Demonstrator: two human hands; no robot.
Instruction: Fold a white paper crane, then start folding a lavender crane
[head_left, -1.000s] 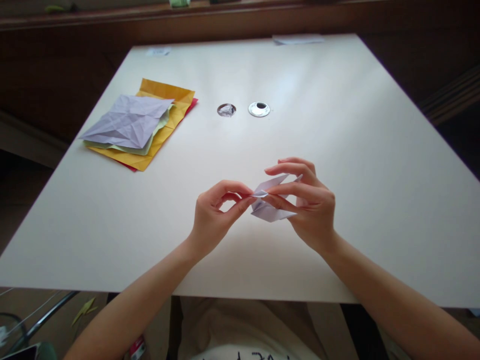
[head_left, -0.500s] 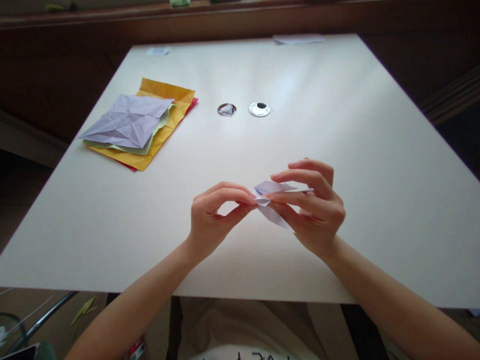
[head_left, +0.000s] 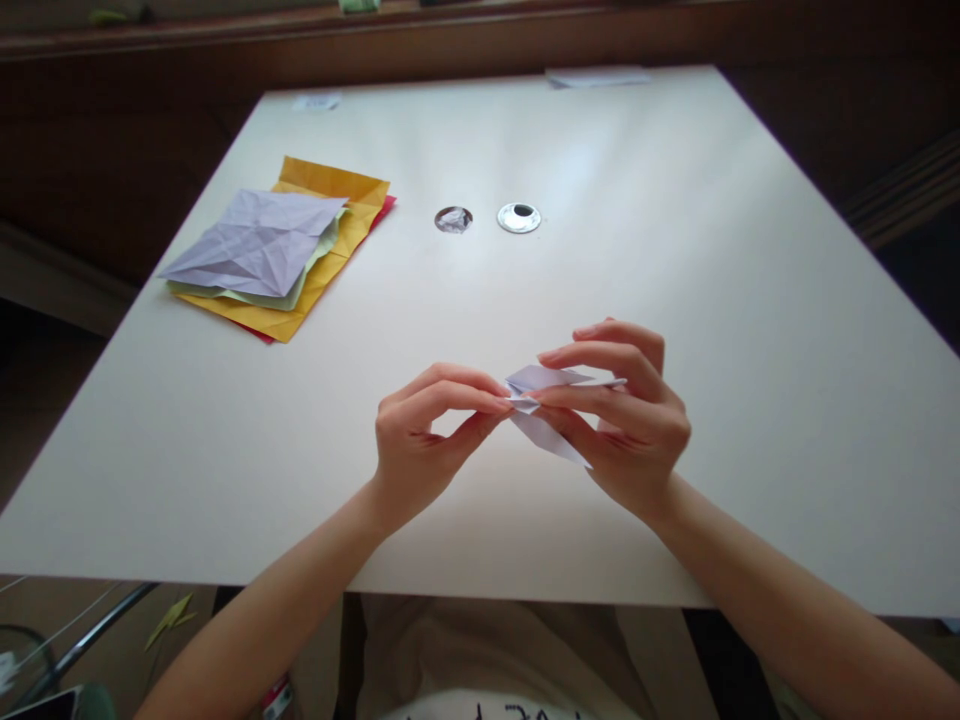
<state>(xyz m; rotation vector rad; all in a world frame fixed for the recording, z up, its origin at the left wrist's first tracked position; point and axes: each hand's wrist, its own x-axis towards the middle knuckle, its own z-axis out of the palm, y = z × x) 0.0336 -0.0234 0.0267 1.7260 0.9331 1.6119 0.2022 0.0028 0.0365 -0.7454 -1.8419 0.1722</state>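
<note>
between both hands, just above the near half of the table [head_left: 675,250], a small folded white paper piece [head_left: 551,405] is held clear of the surface. its left tip is pinched between thumb and forefinger of the left hand [head_left: 420,435]; the remaining fingers are curled loosely. the right side of the piece is grasped by the right hand [head_left: 630,415], with the fingers laid over the upper flap and the thumb under the lower flap. both forearms are extended over the near table edge. at the far left of the table, well apart from the hands, a stack of creased paper sheets [head_left: 274,250] is placed: lavender uppermost, then pale green, yellow and red. near the table centre, two round grommets [head_left: 518,217] are set side by side.
</note>
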